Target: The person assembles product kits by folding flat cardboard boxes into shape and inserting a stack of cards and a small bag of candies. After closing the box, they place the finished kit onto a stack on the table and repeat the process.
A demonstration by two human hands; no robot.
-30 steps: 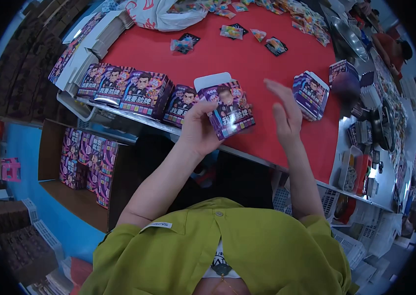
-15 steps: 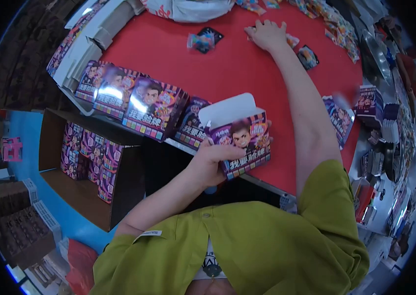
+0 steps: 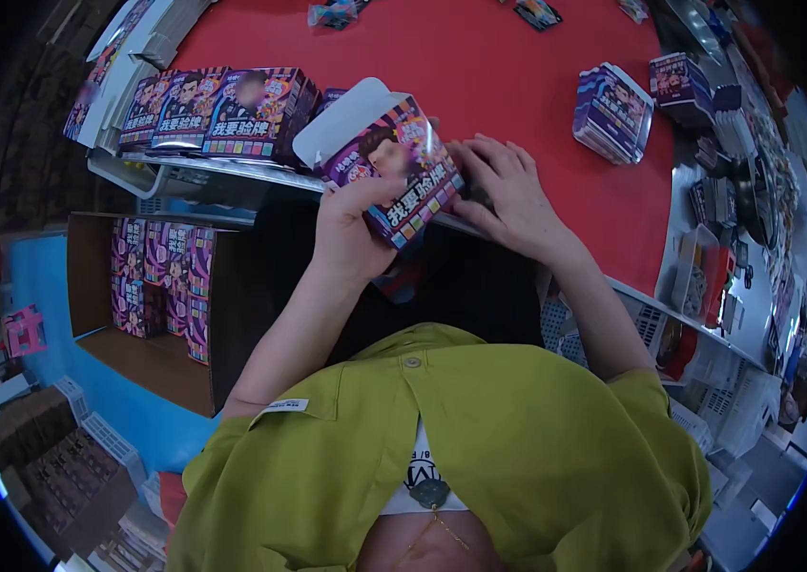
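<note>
My left hand [image 3: 351, 224] grips a purple printed box [image 3: 389, 172] with a cartoon figure and large white lettering. The box is tilted, and its white top flap [image 3: 351, 119] stands open. Close against the box's right side is my right hand [image 3: 513, 200], its fingers bent and thumb tucked toward the box. Something dark shows between that thumb and the fingers, too hidden to name. Left of the held box, a row of similar closed boxes [image 3: 249, 114] stands along the table edge.
Small colourful packets [image 3: 537, 13] lie at the far side of the red table [image 3: 480, 67]. A stack of purple printed cards [image 3: 613, 112] and another stack [image 3: 680, 88] sit at right. Below left, an open carton [image 3: 141, 367] holds several purple boxes.
My right hand has come back from the packets at the far side to the held box. The box has tilted further left in my left hand. The view has shifted down toward my body.
</note>
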